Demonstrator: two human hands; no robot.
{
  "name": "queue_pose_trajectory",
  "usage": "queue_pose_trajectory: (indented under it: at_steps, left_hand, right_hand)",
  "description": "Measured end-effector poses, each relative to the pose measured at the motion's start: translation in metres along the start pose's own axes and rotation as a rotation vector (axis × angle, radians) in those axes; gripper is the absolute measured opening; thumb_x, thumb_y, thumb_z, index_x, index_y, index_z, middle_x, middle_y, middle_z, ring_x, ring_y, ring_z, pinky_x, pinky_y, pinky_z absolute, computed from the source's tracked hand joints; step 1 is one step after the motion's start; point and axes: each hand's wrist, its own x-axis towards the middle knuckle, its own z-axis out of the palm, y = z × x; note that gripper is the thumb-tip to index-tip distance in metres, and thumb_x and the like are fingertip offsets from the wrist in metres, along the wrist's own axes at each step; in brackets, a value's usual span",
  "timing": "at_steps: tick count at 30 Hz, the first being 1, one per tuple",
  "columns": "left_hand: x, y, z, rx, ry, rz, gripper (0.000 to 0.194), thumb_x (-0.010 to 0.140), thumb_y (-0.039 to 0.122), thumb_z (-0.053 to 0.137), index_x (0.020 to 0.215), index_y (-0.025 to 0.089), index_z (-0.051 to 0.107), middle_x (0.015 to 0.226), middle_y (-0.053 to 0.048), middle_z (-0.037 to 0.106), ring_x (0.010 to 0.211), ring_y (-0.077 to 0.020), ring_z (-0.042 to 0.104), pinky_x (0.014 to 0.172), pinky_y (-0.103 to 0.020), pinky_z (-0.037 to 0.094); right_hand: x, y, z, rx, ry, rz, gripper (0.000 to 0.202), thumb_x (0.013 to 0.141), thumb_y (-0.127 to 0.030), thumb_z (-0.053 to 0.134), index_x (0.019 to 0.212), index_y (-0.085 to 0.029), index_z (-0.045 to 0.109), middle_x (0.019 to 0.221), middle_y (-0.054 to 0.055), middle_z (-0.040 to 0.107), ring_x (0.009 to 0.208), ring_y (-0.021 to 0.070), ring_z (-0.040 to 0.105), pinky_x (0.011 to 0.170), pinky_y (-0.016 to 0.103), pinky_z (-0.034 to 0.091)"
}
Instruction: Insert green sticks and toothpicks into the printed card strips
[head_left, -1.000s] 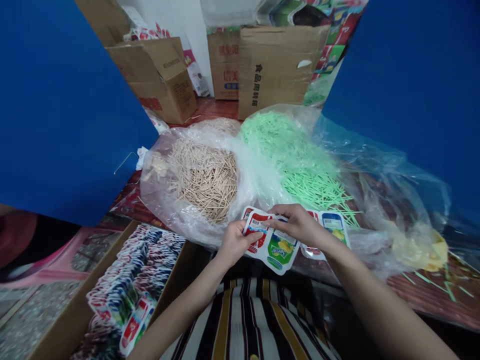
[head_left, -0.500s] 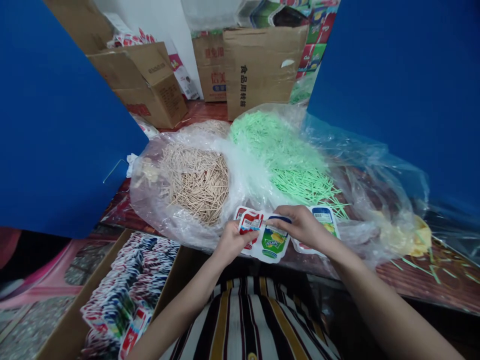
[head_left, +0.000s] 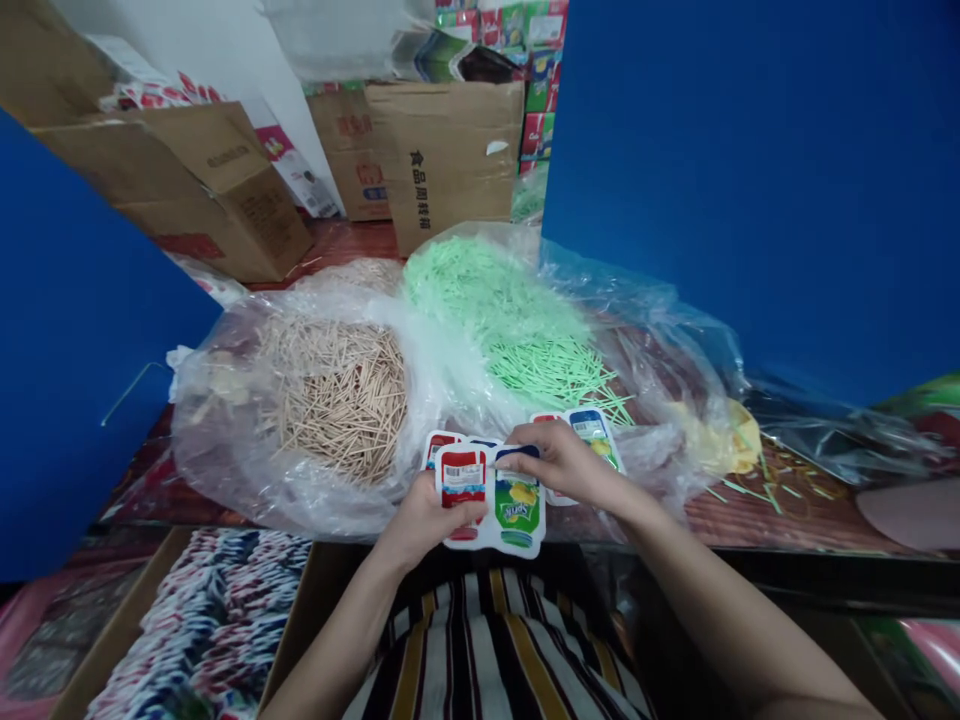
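Note:
My left hand (head_left: 427, 522) is closed on a two-part flat packet (head_left: 519, 512), its thumb across the red half. The packet has a red half and a green half with a Sprite print, which appears upside down. My right hand (head_left: 556, 458) pinches the top of the green half. Behind the left fingers shows part of another red-printed packet (head_left: 438, 446); whether it is held too, I cannot tell. Beyond my right hand, a similar red and green packet (head_left: 598, 430) lies on the clear plastic, partly hidden by the hand.
Clear plastic bags hold tan sticks (head_left: 341, 400) and green sticks (head_left: 540, 365) on the brown table. An open carton (head_left: 142, 612) of packed packets stands low at left. Cardboard boxes (head_left: 457, 160) are at the back. A blue panel (head_left: 750, 190) rises at right.
The view has turned to the right, so the table's things appear further left. The packet now faces me more fully, its red half showing larger. Both hands stay on it.

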Motion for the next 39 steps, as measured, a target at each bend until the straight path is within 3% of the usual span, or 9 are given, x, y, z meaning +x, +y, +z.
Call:
queue_pose_trajectory:
  at_steps: [3, 9, 13, 21, 25, 29, 31, 35, 39]
  left_hand:
    - [0.002, 0.003, 0.001, 0.07, 0.004, 0.038, 0.04, 0.058, 0.023, 0.082, 0.095, 0.014, 0.068, 0.088, -0.005, 0.074, 0.079, -0.0206, 0.067, 0.073, -0.031, 0.054]
    - [0.014, 0.0, 0.018, -0.017, 0.201, 0.158, 0.03, 0.065, 0.028, 0.077, 0.09, 0.014, 0.07, 0.086, -0.005, 0.074, 0.081, -0.0199, 0.068, 0.078, -0.029, 0.052]
    - [0.017, -0.003, 0.027, -0.065, 0.168, 0.098, 0.033, 0.062, 0.028, 0.079, 0.09, 0.013, 0.07, 0.084, -0.006, 0.074, 0.079, -0.0208, 0.068, 0.074, -0.029, 0.053]
    - [0.018, -0.011, 0.031, 0.039, 0.257, 0.148, 0.022, 0.06, 0.025, 0.078, 0.077, 0.013, 0.071, 0.07, -0.002, 0.071, 0.067, -0.0171, 0.065, 0.065, -0.026, 0.052]
    - [0.015, -0.013, 0.031, -0.006, 0.278, 0.14, 0.022, 0.061, 0.026, 0.078, 0.076, 0.012, 0.071, 0.073, -0.004, 0.072, 0.068, -0.0172, 0.065, 0.067, -0.026, 0.052]
    - [0.016, -0.015, 0.029, -0.085, 0.325, 0.091, 0.024, 0.06, 0.028, 0.079, 0.075, 0.012, 0.07, 0.074, -0.005, 0.073, 0.068, -0.0179, 0.066, 0.069, -0.027, 0.053]
    - [0.016, -0.015, 0.029, -0.124, 0.34, 0.096, 0.026, 0.06, 0.027, 0.079, 0.079, 0.012, 0.07, 0.077, -0.005, 0.074, 0.07, -0.0179, 0.067, 0.07, -0.027, 0.053]
    - [0.013, -0.011, 0.031, -0.196, 0.339, 0.073, 0.029, 0.061, 0.028, 0.079, 0.084, 0.013, 0.07, 0.078, -0.005, 0.074, 0.072, -0.0185, 0.068, 0.07, -0.028, 0.054]
    - [0.009, -0.003, 0.034, -0.225, 0.34, 0.035, 0.03, 0.057, 0.026, 0.082, 0.081, 0.011, 0.071, 0.076, -0.007, 0.074, 0.071, -0.0195, 0.068, 0.07, -0.029, 0.055]
  right_hand:
    - [-0.002, -0.002, 0.0, 0.0, -0.013, -0.015, 0.036, 0.086, -0.047, 0.056, 0.078, -0.013, 0.067, 0.069, 0.003, 0.064, 0.064, 0.013, 0.056, 0.058, 0.022, 0.037]
    - [-0.005, -0.005, 0.001, -0.007, 0.12, -0.057, 0.032, 0.088, -0.043, 0.054, 0.079, -0.014, 0.065, 0.068, 0.002, 0.062, 0.062, 0.0117, 0.055, 0.058, 0.021, 0.037]
    - [-0.007, -0.001, 0.007, -0.058, 0.169, -0.023, 0.038, 0.088, -0.045, 0.053, 0.069, -0.013, 0.062, 0.061, 0.001, 0.058, 0.058, 0.0111, 0.051, 0.055, 0.021, 0.034]
    - [-0.009, 0.01, 0.016, 0.077, 0.053, 0.024, 0.039, 0.086, -0.048, 0.054, 0.075, -0.012, 0.064, 0.064, 0.001, 0.059, 0.061, 0.0119, 0.052, 0.055, 0.021, 0.036]
    - [-0.004, 0.01, 0.002, 0.069, -0.07, -0.007, 0.041, 0.088, -0.049, 0.049, 0.081, -0.013, 0.067, 0.069, 0.002, 0.062, 0.064, 0.0127, 0.055, 0.057, 0.021, 0.04]
    - [0.025, 0.036, -0.037, -0.384, 0.026, 0.193, 0.047, 0.098, -0.039, 0.026, 0.104, -0.013, 0.065, 0.091, 0.008, 0.068, 0.081, 0.0155, 0.062, 0.07, 0.023, 0.045]
    - [0.046, 0.057, -0.057, -0.71, 0.051, 0.356, 0.041, 0.096, -0.036, 0.034, 0.111, -0.012, 0.064, 0.105, 0.013, 0.066, 0.097, 0.0209, 0.061, 0.082, 0.028, 0.043]
    - [0.081, 0.089, -0.074, -0.826, -0.09, 0.455, 0.035, 0.072, -0.031, 0.07, 0.1, -0.009, 0.07, 0.107, 0.019, 0.064, 0.1, 0.0318, 0.06, 0.081, 0.034, 0.045]
    - [0.1, 0.1, -0.066, -0.882, -0.196, 0.45, 0.03, 0.075, -0.027, 0.068, 0.1, -0.011, 0.069, 0.114, 0.017, 0.061, 0.1, 0.0267, 0.06, 0.083, 0.032, 0.047]
